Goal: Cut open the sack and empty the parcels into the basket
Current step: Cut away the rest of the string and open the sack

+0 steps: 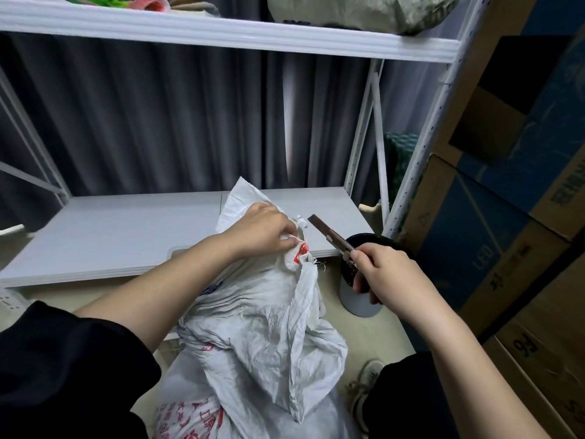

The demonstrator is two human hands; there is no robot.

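Left hand (pixel 264 231) was bunching the sack (pixel 262 315) neck tight. Right hand (pixel 384 274) gripped a knife (pixel 330 236), blade just right of the sack.

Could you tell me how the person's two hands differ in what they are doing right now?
The left hand pinches the bunched neck of the white sack, while the right hand grips a utility knife. The left hand rests on the fabric; the right hand is held off to the side, its blade extended toward the neck without touching it. The left hand sits slightly higher in the view. Both are bare and closed around something.
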